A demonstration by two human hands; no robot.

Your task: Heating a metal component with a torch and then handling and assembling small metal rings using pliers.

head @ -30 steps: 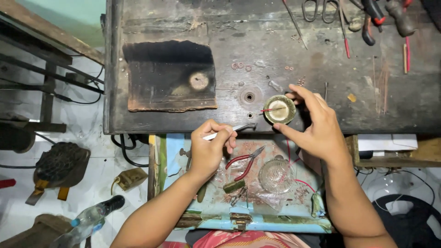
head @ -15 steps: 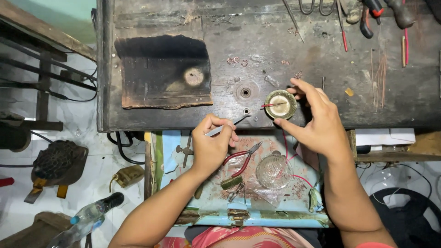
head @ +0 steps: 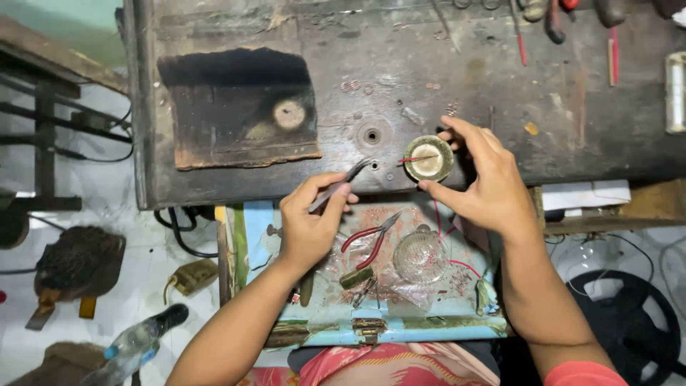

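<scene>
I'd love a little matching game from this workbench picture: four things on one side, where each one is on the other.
Things:
1. thin metal tweezers
2. small round brass-coloured dish
3. red-handled pliers
4. clear plastic bottle with blue band

Places:
a. lying on the floor, lower left
b. pinched in the left hand
c. lying on the light blue metal box lid
d. on the dark wooden bench, between the right hand fingers

Pairs: 1-b, 2-d, 3-c, 4-a
</scene>
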